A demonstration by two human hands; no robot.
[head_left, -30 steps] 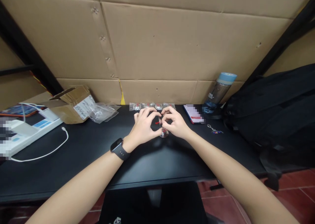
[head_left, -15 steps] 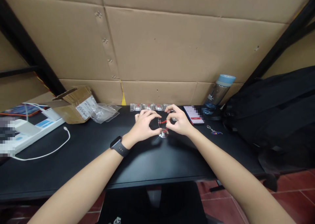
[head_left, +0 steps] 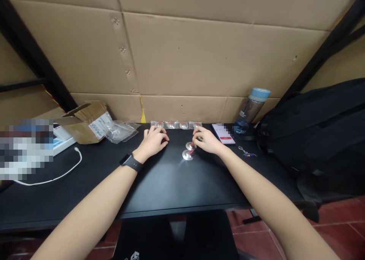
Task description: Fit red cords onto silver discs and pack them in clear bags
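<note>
Discs (head_left: 187,155) lay between left hand (head_left: 153,141) and right hand (head_left: 207,141), both grips unclear; a careless nudge could have scattered them.

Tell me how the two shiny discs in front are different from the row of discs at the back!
The two front discs look bare, but the back row is in clear plastic. The front discs lie one nearer you than the other; the back row goes side by side along the cardboard wall. Both the front discs and the back row are round and silvery with bits of red.
</note>
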